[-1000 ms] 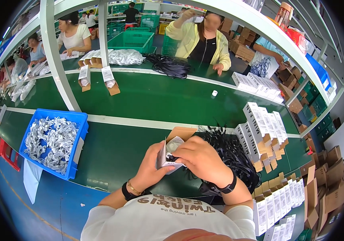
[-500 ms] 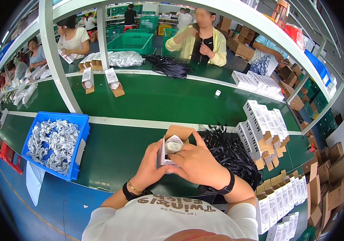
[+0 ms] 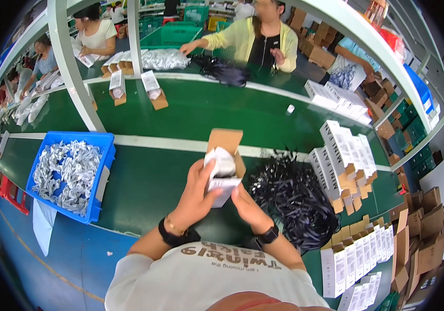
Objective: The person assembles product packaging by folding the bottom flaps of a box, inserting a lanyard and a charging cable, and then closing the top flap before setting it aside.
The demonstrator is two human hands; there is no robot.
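Observation:
Above the green table, my left hand grips a small white cardboard box from its left side, thumb across the near face. The box is tilted, its brown flap standing up at the far end. Inside lies an item in whitish wrapping; its kind cannot be made out. My right hand presses its fingertips against the box's lower right side; some of its fingers are hidden. Just right of that hand lies a heap of black straps.
A blue bin of bundled white cables stands left. At right are stacked white boxes and a row of open boxes. A shelf post rises at the far left. A co-worker in yellow stands opposite.
My right hand has drawn back from the box's opening to its right side. The box has turned and its flap stands higher. The co-worker opposite has stretched an arm toward the white bundles.

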